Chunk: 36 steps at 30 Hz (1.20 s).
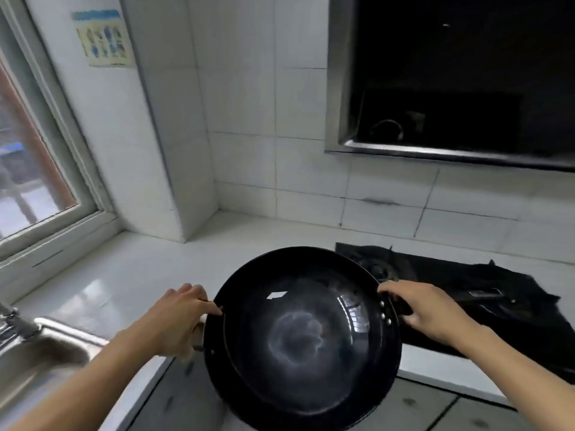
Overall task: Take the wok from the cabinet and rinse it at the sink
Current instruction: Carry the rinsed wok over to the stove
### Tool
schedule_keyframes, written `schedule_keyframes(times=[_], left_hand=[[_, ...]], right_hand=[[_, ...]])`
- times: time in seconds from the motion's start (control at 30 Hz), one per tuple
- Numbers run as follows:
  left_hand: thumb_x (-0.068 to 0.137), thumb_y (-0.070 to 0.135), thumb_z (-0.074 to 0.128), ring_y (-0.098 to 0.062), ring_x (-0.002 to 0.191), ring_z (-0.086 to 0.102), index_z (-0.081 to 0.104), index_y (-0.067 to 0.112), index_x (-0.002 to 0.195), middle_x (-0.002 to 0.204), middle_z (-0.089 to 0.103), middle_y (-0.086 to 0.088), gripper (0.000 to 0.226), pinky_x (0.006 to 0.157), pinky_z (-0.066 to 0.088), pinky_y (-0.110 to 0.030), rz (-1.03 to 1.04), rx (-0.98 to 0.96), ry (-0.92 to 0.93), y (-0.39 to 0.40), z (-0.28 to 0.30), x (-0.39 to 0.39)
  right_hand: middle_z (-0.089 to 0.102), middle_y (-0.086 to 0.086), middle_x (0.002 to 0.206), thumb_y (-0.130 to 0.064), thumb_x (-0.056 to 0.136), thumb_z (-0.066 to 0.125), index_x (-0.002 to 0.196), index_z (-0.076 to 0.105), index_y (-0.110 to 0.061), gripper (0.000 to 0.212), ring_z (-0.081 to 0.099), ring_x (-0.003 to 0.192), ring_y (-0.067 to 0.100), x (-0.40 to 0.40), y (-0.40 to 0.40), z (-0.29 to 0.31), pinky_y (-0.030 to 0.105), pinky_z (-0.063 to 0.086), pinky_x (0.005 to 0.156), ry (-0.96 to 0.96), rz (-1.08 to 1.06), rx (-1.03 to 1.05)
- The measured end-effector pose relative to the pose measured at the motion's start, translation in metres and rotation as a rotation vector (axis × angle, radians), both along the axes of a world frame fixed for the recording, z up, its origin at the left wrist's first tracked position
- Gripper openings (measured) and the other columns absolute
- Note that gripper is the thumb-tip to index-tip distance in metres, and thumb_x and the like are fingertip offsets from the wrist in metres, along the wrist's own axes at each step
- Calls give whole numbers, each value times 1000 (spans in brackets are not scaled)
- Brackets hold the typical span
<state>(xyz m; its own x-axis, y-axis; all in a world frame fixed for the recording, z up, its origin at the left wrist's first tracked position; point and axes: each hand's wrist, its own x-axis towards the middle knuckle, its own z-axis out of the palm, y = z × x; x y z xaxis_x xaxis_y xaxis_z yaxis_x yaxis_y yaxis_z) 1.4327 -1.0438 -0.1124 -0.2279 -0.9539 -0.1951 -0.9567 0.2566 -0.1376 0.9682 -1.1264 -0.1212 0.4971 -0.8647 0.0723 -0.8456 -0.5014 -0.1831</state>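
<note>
The person holds a black wok [303,334] with both hands, in the air in front of the front edge of the white counter [130,275]. The left hand [179,318] grips the left side of the rim, with the thumb curled over the edge. The right hand [432,309] grips the right side, where three rivets sit on the rim; its fingers are curled around the handle there. The inside of the wok faces up, and a pale ring mark shows at its bottom. The steel sink [40,359] is at the left end of the counter, with the faucet [15,318] above it. The black gas stove [466,293] lies at the right end, behind the right hand. A range hood [451,76] hangs on the tiled wall above.
</note>
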Motion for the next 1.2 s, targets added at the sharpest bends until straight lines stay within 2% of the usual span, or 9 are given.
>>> schedule_keyframes(times=[0.1, 0.23, 0.37, 0.5, 0.63, 0.83, 0.97, 1.2], left_hand=[[59, 42, 67, -9, 114, 42, 40, 52, 136, 127, 42, 15, 82, 90, 37, -24, -75, 20, -39, -24, 10, -83], [57, 45, 75, -11, 117, 42, 38, 52, 137, 130, 41, 13, 88, 92, 37, -26, -221, 25, -87, -57, 20, -187], [57, 44, 73, -12, 118, 41, 39, 51, 137, 130, 41, 13, 87, 92, 36, -27, -366, 26, -69, -90, 27, -284], [51, 47, 73, -13, 115, 40, 43, 50, 134, 129, 43, 12, 87, 91, 39, -30, -524, 12, -52, -124, 24, -378], [53, 46, 73, -14, 120, 38, 41, 49, 136, 136, 39, 10, 89, 95, 38, -30, -675, 5, -64, -154, 17, -475], [54, 48, 77, -9, 116, 37, 42, 52, 133, 128, 38, 15, 87, 91, 35, -24, -881, 30, 13, -206, -7, -612], [54, 42, 78, -12, 120, 36, 43, 50, 134, 132, 36, 13, 88, 91, 35, -26, -981, 42, 41, -236, -14, -702], [52, 42, 76, -12, 118, 36, 41, 51, 134, 129, 38, 12, 89, 93, 35, -28, -1107, 64, 32, -254, -18, -826]], right_hand=[[55, -20, 89, -26, 79, 74, 115, 48, -49, 50, 53, 83, 1, -84, 21, -4, 26, 49, 74, -7, -105, 6], [53, -18, 85, -28, 76, 77, 110, 51, -47, 47, 54, 81, 3, -186, 56, -2, 27, 49, 73, -75, -259, 24], [49, -23, 82, -25, 75, 78, 110, 50, -48, 50, 49, 75, -5, -274, 90, -7, 20, 43, 67, -68, -416, -6], [52, -19, 85, -18, 74, 76, 115, 45, -48, 60, 53, 76, 3, -351, 128, -17, 30, 51, 69, -52, -595, -18], [54, -16, 85, -19, 72, 77, 116, 44, -47, 62, 56, 73, 10, -416, 162, -25, 34, 52, 65, -26, -750, -6], [54, -15, 84, -19, 73, 76, 116, 49, -46, 58, 57, 72, 13, -500, 190, -24, 36, 52, 65, 39, -952, -5], [51, -19, 81, -17, 73, 78, 116, 52, -43, 57, 54, 69, 8, -547, 200, -19, 29, 49, 61, 43, -1073, -21], [54, -17, 84, -22, 72, 76, 116, 44, -49, 60, 57, 72, 9, -626, 223, -24, 35, 53, 62, 85, -1200, -27]])
